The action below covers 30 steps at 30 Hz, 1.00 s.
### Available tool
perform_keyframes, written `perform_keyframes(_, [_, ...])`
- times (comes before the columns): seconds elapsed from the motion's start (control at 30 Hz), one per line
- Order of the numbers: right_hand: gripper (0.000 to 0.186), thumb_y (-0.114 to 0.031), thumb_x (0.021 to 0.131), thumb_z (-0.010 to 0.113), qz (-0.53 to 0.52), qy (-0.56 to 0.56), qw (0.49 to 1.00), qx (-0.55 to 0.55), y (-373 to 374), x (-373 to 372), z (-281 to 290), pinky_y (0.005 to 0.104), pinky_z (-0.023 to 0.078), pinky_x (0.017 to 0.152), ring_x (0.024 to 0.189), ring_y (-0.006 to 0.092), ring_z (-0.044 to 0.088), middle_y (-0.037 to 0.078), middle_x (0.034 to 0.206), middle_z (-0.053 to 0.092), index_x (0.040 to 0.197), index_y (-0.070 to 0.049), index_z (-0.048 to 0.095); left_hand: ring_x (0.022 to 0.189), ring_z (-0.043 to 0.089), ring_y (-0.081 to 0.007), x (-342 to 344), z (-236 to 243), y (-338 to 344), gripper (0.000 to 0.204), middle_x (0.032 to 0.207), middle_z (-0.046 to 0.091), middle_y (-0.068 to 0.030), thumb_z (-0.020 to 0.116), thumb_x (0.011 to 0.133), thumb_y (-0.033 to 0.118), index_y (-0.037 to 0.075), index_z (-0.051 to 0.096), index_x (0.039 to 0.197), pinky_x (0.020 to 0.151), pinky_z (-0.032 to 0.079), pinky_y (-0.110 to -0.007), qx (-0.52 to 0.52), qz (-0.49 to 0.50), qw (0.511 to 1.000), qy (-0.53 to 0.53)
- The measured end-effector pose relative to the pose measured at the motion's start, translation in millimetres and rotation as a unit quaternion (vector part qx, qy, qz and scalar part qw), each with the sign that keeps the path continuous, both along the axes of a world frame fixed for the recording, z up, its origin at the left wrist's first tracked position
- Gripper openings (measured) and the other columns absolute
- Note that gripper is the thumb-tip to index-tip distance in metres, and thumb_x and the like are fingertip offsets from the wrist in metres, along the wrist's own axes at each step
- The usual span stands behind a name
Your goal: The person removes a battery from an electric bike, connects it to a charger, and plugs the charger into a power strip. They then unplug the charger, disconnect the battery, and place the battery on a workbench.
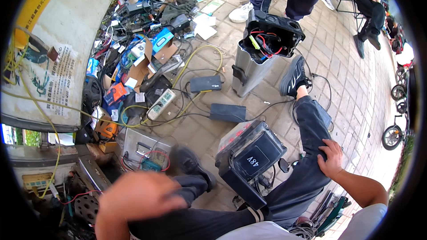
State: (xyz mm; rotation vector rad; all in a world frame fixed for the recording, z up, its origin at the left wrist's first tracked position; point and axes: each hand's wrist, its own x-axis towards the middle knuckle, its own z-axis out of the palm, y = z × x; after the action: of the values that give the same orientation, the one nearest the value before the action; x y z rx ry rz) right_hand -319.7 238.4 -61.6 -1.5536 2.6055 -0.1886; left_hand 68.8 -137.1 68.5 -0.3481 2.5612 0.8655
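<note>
My left hand (pixel 140 195) hangs over my left thigh, its fingers smeared by motion, so I cannot make out anything in it. My right hand (pixel 332 158) lies on my right knee with its fingers stretched out and holds nothing. Between my legs stands a black battery case (pixel 255 151), tilted, with a short cable at its side. Farther off, a tall silver battery box (pixel 253 71) stands upright, its black top end uncovered to show red and blue wires inside. Two dark charger bricks (pixel 205 84) with cables lie on the paving left of it.
A white power strip (pixel 161 105) and yellow cable lie at left, near a large heap of boxes and cables (pixel 142 40). A silver metal case (pixel 142 144) with a teal device sits by my left foot. People stand and sit beyond; tools (pixel 329 213) lie at lower right.
</note>
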Motion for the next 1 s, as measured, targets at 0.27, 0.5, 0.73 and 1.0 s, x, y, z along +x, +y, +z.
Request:
perform_keyframes(0.27, [0.026,-0.013,0.064,0.067,0.01,-0.02,1.0,-0.004,-23.8,3.3,-7.7,0.0478,0.041,0.093,0.109,0.0372,0.053,0.016,0.116,0.059,0.089,-0.003,0.065,0.089,0.066,-0.0337,8.1,-211.8,-173.8,0.042,0.098,0.068,-0.0185,0.072,0.077,0.04,0.001,0.071,0.094,0.08,0.053,-0.042,-0.226,0.11,0.914,-0.32])
perform_keyframes(0.5, [0.027,-0.012,0.063,0.067,0.014,0.01,1.0,0.025,-46.2,8.8,3.9,0.049,0.041,0.092,0.109,0.0373,0.054,0.016,0.115,0.06,0.088,-0.004,0.065,0.109,0.059,-0.0336,-6.0,-371.2,-211.0,0.036,0.118,0.06,-0.0176,0.067,0.081,0.028,0.002,0.068,0.106,0.084,0.053,-0.041,-0.301,0.197,0.892,-0.273])
perform_keyframes(0.73, [0.027,-0.013,0.063,0.066,0.015,0.017,0.997,0.069,-54.9,8.7,7.6,0.0489,0.041,0.093,0.109,0.0374,0.053,0.016,0.115,0.059,0.088,-0.003,0.064,0.096,0.066,-0.0253,-15.1,-433.4,-210.5,0.028,0.111,0.065,-0.0108,0.049,0.09,0.02,0.009,0.072,0.102,0.073,0.053,-0.038,-0.329,0.267,0.858,-0.29])
perform_keyframes(1.0, [0.027,-0.011,0.063,0.066,0.015,0.012,0.998,0.06,-58.2,9.7,6.3,0.0491,0.041,0.092,0.109,0.0377,0.053,0.017,0.115,0.059,0.089,-0.003,0.064,0.092,0.068,-0.0264,6.7,-413.2,-219.0,0.022,0.102,0.068,-0.0126,0.061,0.084,0.025,0.009,0.073,0.093,0.071,0.055,-0.037,-0.334,0.216,0.886,-0.239])
